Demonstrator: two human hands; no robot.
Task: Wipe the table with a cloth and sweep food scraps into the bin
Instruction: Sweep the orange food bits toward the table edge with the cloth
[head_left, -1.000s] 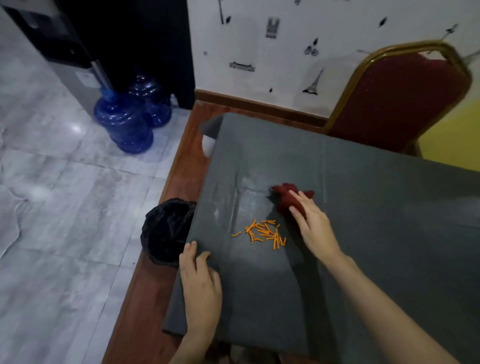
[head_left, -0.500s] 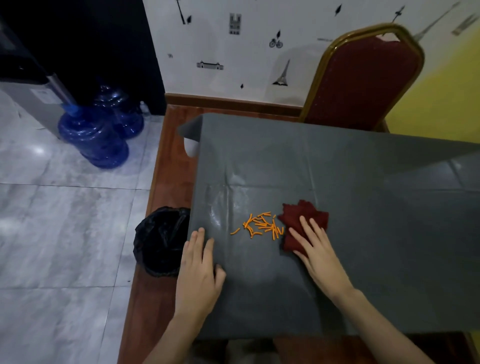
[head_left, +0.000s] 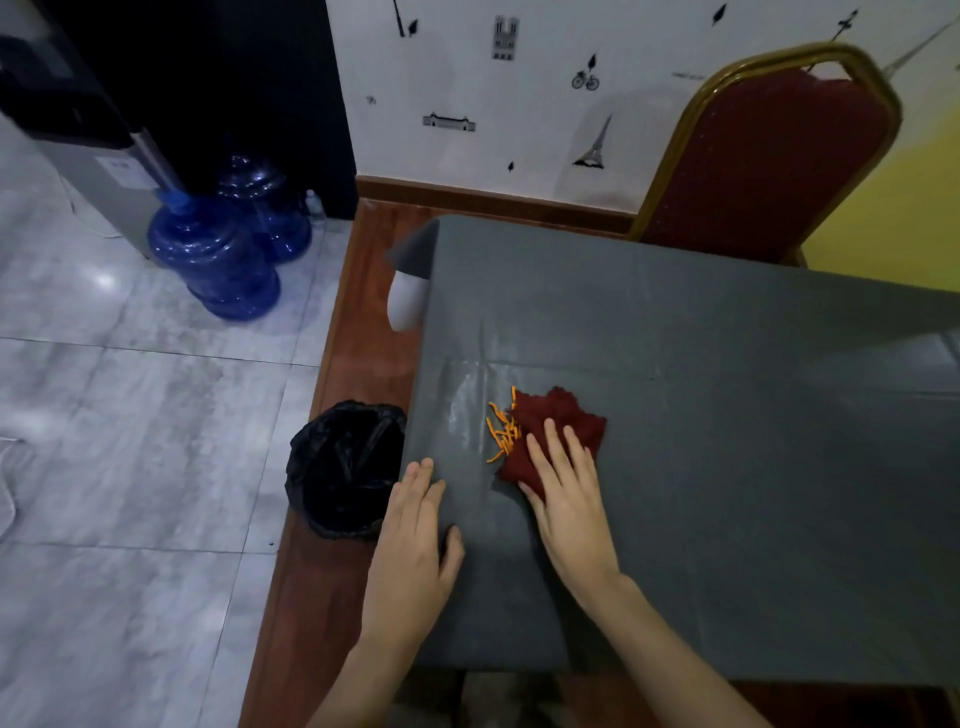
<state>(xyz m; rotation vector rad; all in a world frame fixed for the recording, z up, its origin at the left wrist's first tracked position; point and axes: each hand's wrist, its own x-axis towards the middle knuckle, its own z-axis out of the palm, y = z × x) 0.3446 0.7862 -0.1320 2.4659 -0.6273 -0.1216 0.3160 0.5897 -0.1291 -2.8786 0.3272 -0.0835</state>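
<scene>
Cloth (head_left: 558, 431) shifted left, under right fingers (head_left: 558, 452)

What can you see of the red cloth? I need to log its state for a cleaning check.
The cloth is dark red, looks like soft textured fabric with a wavy edge, and lies crumpled flat on the grey table cover, near the edge above the bin. The right hand presses on it with straight fingers, covering its near part. Its left edge touches the orange scraps, bunched between it and the table edge. The left hand is apart from it.
</scene>
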